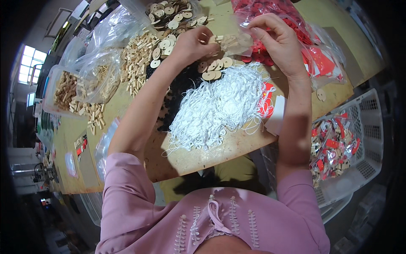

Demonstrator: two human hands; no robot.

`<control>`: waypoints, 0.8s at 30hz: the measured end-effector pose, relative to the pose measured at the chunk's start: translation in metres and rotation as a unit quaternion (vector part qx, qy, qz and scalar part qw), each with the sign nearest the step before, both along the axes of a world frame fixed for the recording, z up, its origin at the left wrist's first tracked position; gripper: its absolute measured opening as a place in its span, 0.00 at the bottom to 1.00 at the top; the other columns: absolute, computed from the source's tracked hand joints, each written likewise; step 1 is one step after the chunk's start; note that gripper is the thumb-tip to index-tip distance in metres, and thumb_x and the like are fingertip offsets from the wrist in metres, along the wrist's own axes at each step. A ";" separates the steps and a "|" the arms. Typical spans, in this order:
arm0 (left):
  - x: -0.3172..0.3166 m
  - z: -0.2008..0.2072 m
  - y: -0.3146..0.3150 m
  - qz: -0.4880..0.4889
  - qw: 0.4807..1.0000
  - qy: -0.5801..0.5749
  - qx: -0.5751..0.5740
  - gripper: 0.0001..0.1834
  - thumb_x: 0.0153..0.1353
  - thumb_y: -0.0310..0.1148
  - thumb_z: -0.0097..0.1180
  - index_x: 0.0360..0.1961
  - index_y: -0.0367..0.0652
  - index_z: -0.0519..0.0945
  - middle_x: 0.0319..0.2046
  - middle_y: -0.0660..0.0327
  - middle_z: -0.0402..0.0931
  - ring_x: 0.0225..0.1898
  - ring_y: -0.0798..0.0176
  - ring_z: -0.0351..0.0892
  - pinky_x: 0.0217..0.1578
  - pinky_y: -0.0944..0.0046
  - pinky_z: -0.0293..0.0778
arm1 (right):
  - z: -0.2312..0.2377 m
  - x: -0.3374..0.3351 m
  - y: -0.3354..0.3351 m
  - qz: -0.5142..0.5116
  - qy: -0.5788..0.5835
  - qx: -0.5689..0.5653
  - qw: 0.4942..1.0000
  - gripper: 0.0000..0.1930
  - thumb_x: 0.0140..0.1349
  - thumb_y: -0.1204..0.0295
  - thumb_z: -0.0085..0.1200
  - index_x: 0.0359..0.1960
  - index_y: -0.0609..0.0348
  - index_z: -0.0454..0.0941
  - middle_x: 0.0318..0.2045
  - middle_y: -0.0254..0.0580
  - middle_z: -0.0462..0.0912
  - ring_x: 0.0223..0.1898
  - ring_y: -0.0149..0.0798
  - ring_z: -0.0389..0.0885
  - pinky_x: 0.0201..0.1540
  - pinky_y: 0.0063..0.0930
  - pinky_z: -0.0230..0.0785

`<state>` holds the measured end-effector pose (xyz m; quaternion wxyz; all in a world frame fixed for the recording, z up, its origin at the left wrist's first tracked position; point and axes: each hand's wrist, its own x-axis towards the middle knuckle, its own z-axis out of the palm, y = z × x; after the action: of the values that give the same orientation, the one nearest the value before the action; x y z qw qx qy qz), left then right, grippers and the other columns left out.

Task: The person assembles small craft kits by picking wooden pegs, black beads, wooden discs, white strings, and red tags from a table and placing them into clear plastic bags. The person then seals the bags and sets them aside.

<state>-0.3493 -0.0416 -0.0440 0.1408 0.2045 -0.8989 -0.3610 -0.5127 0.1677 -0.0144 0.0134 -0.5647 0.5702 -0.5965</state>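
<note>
Over the far middle of the table, a small clear plastic bag [237, 43] with pale wooden pieces inside hangs between my hands. My right hand [275, 40] pinches its upper edge between thumb and fingers. At the bag's other side, my left hand [195, 45] is closed, with a pale wooden piece [218, 38] showing at its fingertips; the curled fingers partly hide what they hold. Just below lie round wooden discs [211, 70] with small holes. Nearer to me is a big heap of white looped strings [215, 106], beside a pile of small black pieces [179, 91].
Wooden blocks [137, 59] and more discs [173, 17] are heaped at the far left, near a plastic tub [51, 95] of sticks. Red pieces in bags [275, 10] lie far right. Right of the table stands a white basket [372, 139] of filled packets.
</note>
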 end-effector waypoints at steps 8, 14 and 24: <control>0.027 0.009 -0.026 -0.060 0.978 0.156 0.123 0.19 0.62 0.28 0.71 0.53 0.40 0.79 0.44 0.66 0.83 0.42 0.73 0.83 0.43 0.71 0.78 | -0.001 0.007 -0.004 0.062 0.052 0.032 0.996 0.04 0.64 0.80 0.58 0.39 0.62 0.81 0.39 0.36 0.80 0.41 0.31 0.81 0.45 0.25 0.74; 0.034 0.051 -0.001 -0.171 0.963 0.169 0.122 0.21 0.66 0.24 0.66 0.59 0.40 0.77 0.49 0.65 0.81 0.50 0.72 0.82 0.50 0.70 0.79 | 0.000 0.017 -0.004 0.095 0.103 0.073 0.987 0.05 0.63 0.81 0.59 0.40 0.60 0.81 0.48 0.38 0.81 0.50 0.35 0.81 0.54 0.26 0.73; 0.026 0.105 0.018 -0.315 0.929 0.093 -0.169 0.23 0.57 0.22 0.66 0.56 0.44 0.81 0.43 0.57 0.84 0.42 0.63 0.86 0.47 0.63 0.82 | 0.002 0.025 -0.004 0.096 0.128 0.083 0.984 0.05 0.62 0.79 0.61 0.39 0.59 0.82 0.49 0.39 0.81 0.50 0.38 0.81 0.54 0.28 0.72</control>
<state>-0.3234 -0.0234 0.0608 0.1349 -0.1508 -0.9476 -0.2474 -0.4876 0.1637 -0.0121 0.0444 -0.6854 0.5580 -0.4657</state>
